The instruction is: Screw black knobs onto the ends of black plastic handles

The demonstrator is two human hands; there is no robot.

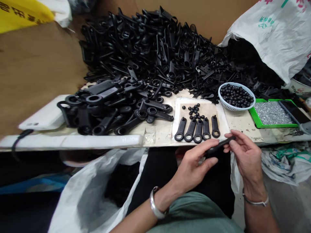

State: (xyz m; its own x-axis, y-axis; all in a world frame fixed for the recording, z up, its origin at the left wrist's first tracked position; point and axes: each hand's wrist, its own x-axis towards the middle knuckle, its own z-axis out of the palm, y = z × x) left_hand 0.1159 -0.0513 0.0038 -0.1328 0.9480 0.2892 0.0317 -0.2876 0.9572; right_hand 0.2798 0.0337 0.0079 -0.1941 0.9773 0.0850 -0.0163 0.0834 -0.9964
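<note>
Between my hands, just over the table's front edge, is a black plastic handle point(220, 145), tilted up to the right. My left hand point(195, 161) grips its wide lower end between thumb and fingers. At the thin end, the fingers of my right hand point(243, 150) pinch the tip; any small part there is hidden. Right beyond my hands, several similar black handles point(198, 131) with ring ends lie side by side on a pale board point(223, 118). Small black balls point(194, 111) are scattered behind them on the board.
A blue basket point(224, 103) of black balls stands right of the board. Beside it, a green tray point(258, 121) holds small metal pieces and a phone point(290, 111). Black handles point(104, 94) pile up at left and behind. A white sack point(80, 194) hangs below the edge.
</note>
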